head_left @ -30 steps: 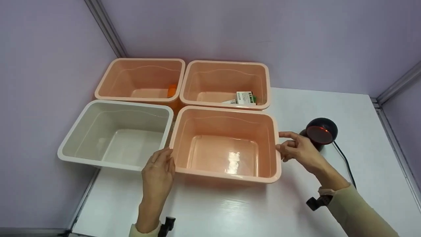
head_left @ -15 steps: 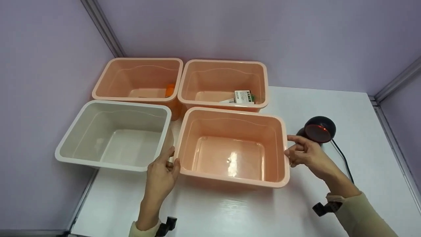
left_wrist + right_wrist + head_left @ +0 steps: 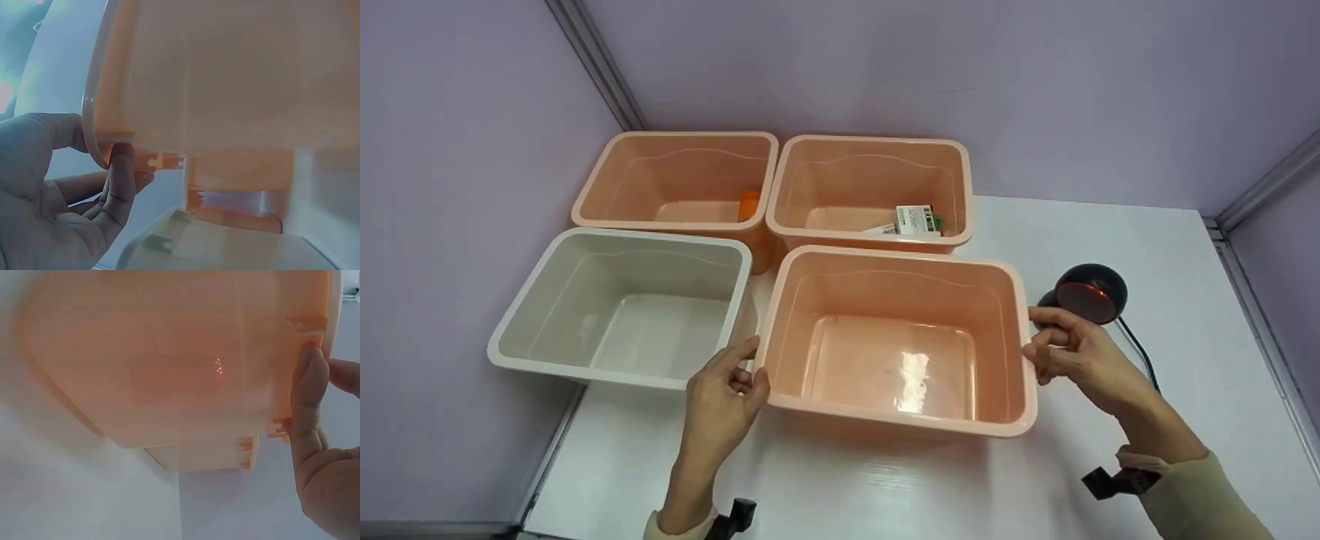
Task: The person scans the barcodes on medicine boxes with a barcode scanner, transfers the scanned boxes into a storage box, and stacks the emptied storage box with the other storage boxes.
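Observation:
An empty pink plastic storage bin (image 3: 889, 281) is at the front centre, set slightly askew to the bins around it. My left hand (image 3: 720, 405) pinches its rim near the front left corner. In the left wrist view the thumb and fingers of that hand (image 3: 73, 191) meet over the lip, with fingertips tucked under it. On the opposite short side, my right hand (image 3: 1084, 364) holds the rim. Its fingers (image 3: 309, 391) press against the outer wall just beneath the lip in the right wrist view, the thumb at the edge.
A grey-white bin (image 3: 615, 373) stands close on the left. Behind are two more pink bins: the left one (image 3: 690, 171) holds an orange item (image 3: 748, 206), the right one (image 3: 877, 176) small boxes (image 3: 915, 220). A black device (image 3: 1091, 292) with a red-lit face and cable stands right.
Both hands have shifted the front pink bin to the right and a little towards me. A gap has opened between it and the grey-white bin. The other bins stay put.

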A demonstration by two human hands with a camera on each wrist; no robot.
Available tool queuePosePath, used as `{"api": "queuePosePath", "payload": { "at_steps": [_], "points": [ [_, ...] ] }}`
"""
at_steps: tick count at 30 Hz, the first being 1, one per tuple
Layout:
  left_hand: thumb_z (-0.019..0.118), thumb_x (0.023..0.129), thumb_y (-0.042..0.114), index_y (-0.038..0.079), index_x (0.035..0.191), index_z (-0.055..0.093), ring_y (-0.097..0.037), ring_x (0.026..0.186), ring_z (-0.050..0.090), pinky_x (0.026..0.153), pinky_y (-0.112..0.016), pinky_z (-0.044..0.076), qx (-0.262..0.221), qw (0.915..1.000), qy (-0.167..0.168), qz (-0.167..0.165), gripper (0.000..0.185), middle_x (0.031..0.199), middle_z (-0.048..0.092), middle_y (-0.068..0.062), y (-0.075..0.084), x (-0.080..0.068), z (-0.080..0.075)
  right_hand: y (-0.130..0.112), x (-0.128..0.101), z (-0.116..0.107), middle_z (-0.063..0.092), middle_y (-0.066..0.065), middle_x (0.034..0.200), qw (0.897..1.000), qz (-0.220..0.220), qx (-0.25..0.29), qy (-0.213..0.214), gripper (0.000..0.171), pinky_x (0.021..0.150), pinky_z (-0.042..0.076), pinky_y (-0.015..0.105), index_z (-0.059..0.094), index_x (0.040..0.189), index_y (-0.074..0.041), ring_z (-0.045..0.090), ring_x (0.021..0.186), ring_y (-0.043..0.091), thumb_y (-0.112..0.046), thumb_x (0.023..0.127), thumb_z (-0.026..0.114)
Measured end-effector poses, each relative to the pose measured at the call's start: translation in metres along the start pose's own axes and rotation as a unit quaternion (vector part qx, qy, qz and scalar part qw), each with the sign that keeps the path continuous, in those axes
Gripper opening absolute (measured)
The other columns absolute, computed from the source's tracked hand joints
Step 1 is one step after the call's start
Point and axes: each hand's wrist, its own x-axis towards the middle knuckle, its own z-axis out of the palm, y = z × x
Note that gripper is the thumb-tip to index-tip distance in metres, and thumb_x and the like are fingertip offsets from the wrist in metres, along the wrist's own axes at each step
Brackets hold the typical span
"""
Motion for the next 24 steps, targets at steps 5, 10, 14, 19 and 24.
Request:
{"api": "queuePosePath", "payload": {
  "at_steps": [5,10,14,19,24],
  "points": [
    [0.068,0.082,0.010,0.006,0.117,0.065,-0.007,0.065,0.059,0.054,-0.019,0.054,-0.018,0.9996,0.005,0.022,0.036,0.098,0.068,-0.002,0.008,0.001,-0.011,-0.014,-0.009,-0.002,0.066,0.003,0.088,0.999,-0.024,0.017,-0.014,0.054,0.060,0.059,0.030,0.031,0.138,0.003,0.065,0.069,0.013,-0.005,0.092,0.057],
    [0.068,0.083,0.010,0.009,0.118,0.064,-0.008,0.068,0.061,0.056,-0.019,0.055,-0.043,0.9989,-0.003,0.020,0.036,0.094,0.066,0.001,0.019,0.002,-0.025,-0.027,-0.016,-0.003,0.066,0.008,0.090,0.997,-0.059,0.047,-0.026,0.051,0.062,0.059,0.029,0.031,0.140,0.004,0.067,0.071,0.016,0.002,0.093,0.052],
    [0.070,0.084,0.015,0.011,0.119,0.065,-0.009,0.069,0.062,0.060,-0.020,0.056,-0.061,0.9977,0.005,0.029,0.036,0.095,0.066,0.000,0.030,0.005,-0.037,-0.041,-0.021,-0.001,0.066,0.010,0.090,0.995,-0.079,0.063,-0.019,0.050,0.062,0.058,0.029,0.032,0.140,0.005,0.066,0.070,0.019,0.006,0.093,0.048],
    [0.069,0.084,0.012,0.008,0.120,0.064,-0.010,0.068,0.063,0.062,-0.021,0.058,-0.077,0.9941,0.017,0.074,0.037,0.103,0.067,-0.006,0.040,0.011,-0.052,-0.057,-0.019,0.001,0.066,0.007,0.090,0.991,-0.111,0.074,-0.030,0.050,0.062,0.058,0.028,0.032,0.141,0.005,0.066,0.071,0.016,0.009,0.093,0.046],
    [0.066,0.084,0.004,0.005,0.121,0.063,-0.010,0.069,0.063,0.061,-0.019,0.058,-0.085,0.9893,0.030,0.115,0.036,0.103,0.067,-0.010,0.045,0.018,-0.067,-0.068,-0.014,0.008,0.067,0.011,0.092,0.980,-0.162,0.105,-0.040,0.050,0.062,0.057,0.028,0.031,0.140,0.011,0.066,0.071,0.018,0.015,0.091,0.042]
  ]
}}
